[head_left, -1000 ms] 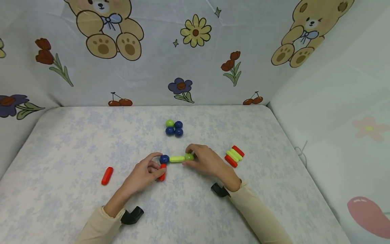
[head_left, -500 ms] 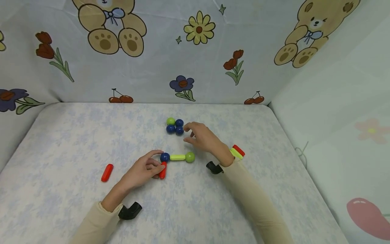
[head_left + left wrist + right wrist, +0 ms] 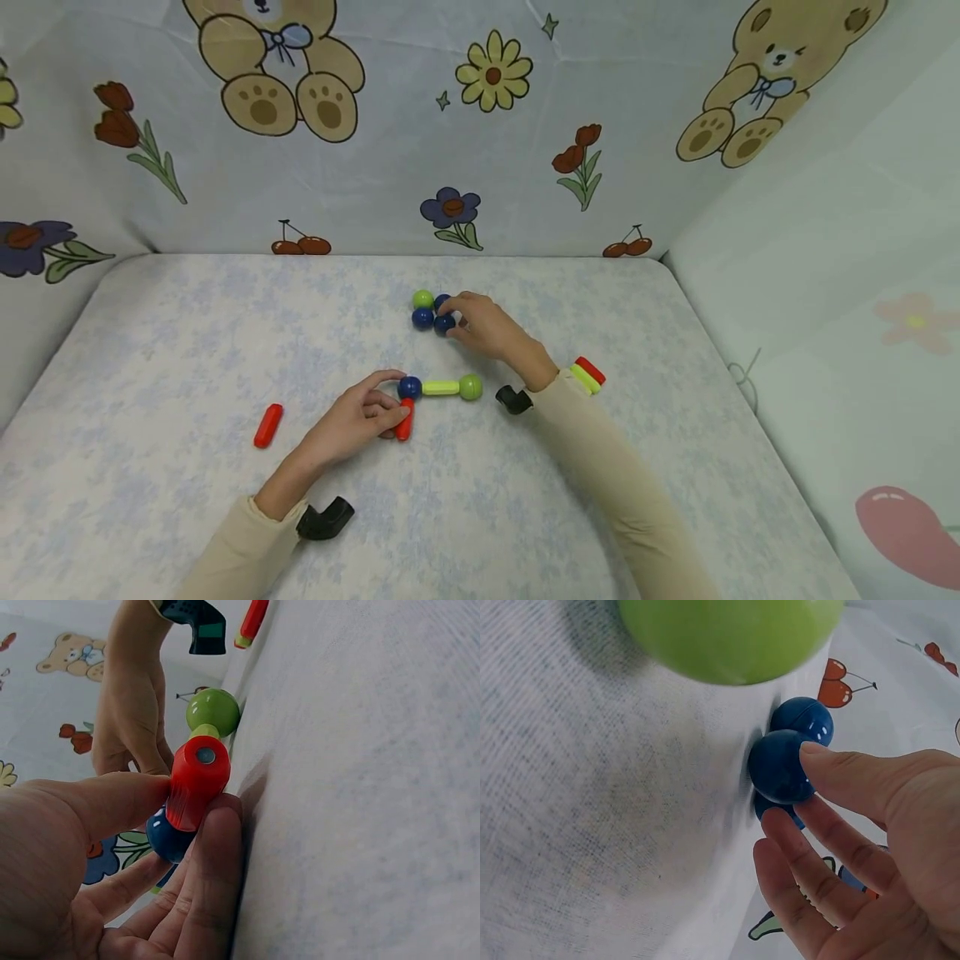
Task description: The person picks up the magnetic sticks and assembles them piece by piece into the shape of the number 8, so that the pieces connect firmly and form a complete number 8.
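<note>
My left hand pinches a red magnetic rod between thumb and fingers; a grey magnet disc shows in the rod's near end. Its index finger reaches to a blue ball at the rod's far end. From that ball a lime rod runs right to a green ball, making an L-shape on the table. Farther back, my right hand has thumb and index finger around a blue ball, the front right one of a small cluster. Beside it are two more blue balls and a green ball.
A loose red rod lies left of my left hand. At the right, a red rod and a lime rod lie side by side, partly behind my right sleeve. A printed cloth rises at the table's back edge.
My right hand has let go of the green ball at the L-shape's end and moved back to the ball cluster, its fingers closing around a blue ball. The left hand keeps its hold.
</note>
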A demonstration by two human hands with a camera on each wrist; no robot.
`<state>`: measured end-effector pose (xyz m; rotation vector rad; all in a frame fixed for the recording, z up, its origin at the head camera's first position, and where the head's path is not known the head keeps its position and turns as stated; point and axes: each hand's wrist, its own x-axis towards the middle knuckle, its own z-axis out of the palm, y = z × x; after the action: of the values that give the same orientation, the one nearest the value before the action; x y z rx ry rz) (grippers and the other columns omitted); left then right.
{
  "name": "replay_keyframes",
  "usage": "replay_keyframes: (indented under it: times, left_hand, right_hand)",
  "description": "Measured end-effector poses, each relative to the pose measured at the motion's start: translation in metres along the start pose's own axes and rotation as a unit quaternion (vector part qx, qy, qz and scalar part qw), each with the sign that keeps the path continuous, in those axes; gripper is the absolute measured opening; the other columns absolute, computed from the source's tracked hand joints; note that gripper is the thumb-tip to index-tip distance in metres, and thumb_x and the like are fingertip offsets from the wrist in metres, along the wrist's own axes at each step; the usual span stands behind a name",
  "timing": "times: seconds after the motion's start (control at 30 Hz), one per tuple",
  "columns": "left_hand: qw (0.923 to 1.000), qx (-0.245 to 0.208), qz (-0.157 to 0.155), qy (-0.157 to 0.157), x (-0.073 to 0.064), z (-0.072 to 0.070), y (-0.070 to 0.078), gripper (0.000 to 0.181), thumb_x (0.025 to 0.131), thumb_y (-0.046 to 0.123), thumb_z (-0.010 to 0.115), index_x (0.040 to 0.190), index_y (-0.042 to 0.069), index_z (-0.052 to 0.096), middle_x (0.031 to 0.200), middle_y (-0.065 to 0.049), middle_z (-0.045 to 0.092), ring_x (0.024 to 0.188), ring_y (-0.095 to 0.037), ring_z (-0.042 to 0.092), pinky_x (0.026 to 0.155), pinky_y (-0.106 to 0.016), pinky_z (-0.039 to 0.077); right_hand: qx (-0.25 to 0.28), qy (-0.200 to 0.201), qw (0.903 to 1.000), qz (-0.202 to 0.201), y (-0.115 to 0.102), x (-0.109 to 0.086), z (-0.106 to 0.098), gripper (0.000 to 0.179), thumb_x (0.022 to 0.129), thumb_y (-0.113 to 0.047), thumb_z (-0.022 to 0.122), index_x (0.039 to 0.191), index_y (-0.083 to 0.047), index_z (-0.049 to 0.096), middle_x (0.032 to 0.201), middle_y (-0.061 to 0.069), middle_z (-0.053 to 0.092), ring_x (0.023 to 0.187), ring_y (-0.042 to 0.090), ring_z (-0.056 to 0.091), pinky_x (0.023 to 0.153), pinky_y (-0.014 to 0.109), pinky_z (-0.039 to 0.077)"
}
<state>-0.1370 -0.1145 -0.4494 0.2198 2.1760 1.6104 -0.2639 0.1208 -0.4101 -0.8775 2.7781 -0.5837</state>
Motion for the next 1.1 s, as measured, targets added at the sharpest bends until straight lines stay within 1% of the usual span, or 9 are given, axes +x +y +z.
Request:
replay_keyframes:
  times: [0.13,0.37,0.5,0.6,0.7,0.93,1.1]
  left_hand:
    - [1.0,0.0,-0.003,0.002,-0.001,0.001,0.002,0.058,0.099,0.021,0.065,0.149,0.008,0.041,0.111,-0.017,0.07,0.086,-0.018,0.071,0.079,-0.036,0.058]
    - [0.9999,0.005,-0.011,0.004,0.001,0.002,-0.001,0.057,0.099,0.02,0.065,0.149,0.009,0.041,0.111,-0.015,0.07,0.085,-0.018,0.071,0.08,-0.035,0.057]
    - [0.9998,0.004,-0.02,0.007,0.002,0.002,-0.002,0.055,0.099,0.019,0.066,0.148,0.012,0.042,0.11,-0.014,0.07,0.085,-0.018,0.071,0.079,-0.034,0.057]
    - [0.9998,-0.001,-0.02,0.008,0.002,0.002,-0.003,0.055,0.098,0.018,0.066,0.148,0.012,0.043,0.108,-0.014,0.07,0.085,-0.017,0.071,0.078,-0.033,0.058]
    - [0.9999,-0.002,-0.013,0.005,0.002,0.002,-0.003,0.055,0.098,0.018,0.066,0.148,0.01,0.042,0.108,-0.015,0.07,0.085,-0.017,0.071,0.078,-0.033,0.058]
    - [0.9997,-0.001,-0.021,0.014,0.002,0.003,-0.003,0.055,0.098,0.019,0.067,0.147,0.012,0.044,0.108,-0.014,0.07,0.083,-0.017,0.071,0.079,-0.033,0.058]
    - [0.9999,0.003,-0.007,0.015,0.002,0.003,-0.002,0.055,0.098,0.019,0.066,0.147,0.009,0.043,0.109,-0.016,0.07,0.084,-0.018,0.071,0.078,-0.034,0.058]
  right_hand:
    - [0.006,-0.005,0.9998,0.016,0.0,-0.002,0.003,0.031,0.096,-0.012,0.068,0.127,-0.007,0.064,0.125,0.01,0.063,0.106,0.022,0.065,0.088,0.033,0.054]
    - [0.045,-0.008,0.9987,0.024,0.0,-0.005,0.007,0.03,0.092,-0.012,0.073,0.12,-0.006,0.063,0.119,0.009,0.068,0.103,0.02,0.067,0.085,0.033,0.054]
    - [0.031,-0.004,0.9994,0.01,-0.001,-0.008,0.008,0.033,0.093,-0.013,0.072,0.124,-0.007,0.064,0.117,0.01,0.066,0.102,0.021,0.065,0.085,0.033,0.054]
    - [0.014,0.002,0.9999,0.002,-0.002,-0.012,0.009,0.037,0.095,-0.017,0.071,0.129,-0.007,0.064,0.118,0.011,0.063,0.102,0.022,0.064,0.086,0.034,0.053]
    - [0.008,0.012,0.9999,-0.001,-0.001,-0.018,0.009,0.037,0.095,-0.02,0.071,0.129,-0.006,0.065,0.118,0.012,0.062,0.101,0.021,0.064,0.087,0.033,0.054]
    - [0.02,0.037,0.999,-0.012,-0.006,-0.038,0.004,0.035,0.092,-0.022,0.075,0.123,-0.006,0.068,0.114,0.009,0.064,0.099,0.02,0.066,0.085,0.032,0.054]
    - [0.042,0.048,0.9979,-0.01,-0.011,-0.051,0.005,0.036,0.09,-0.024,0.077,0.121,-0.007,0.066,0.113,0.006,0.068,0.097,0.021,0.067,0.084,0.033,0.055]
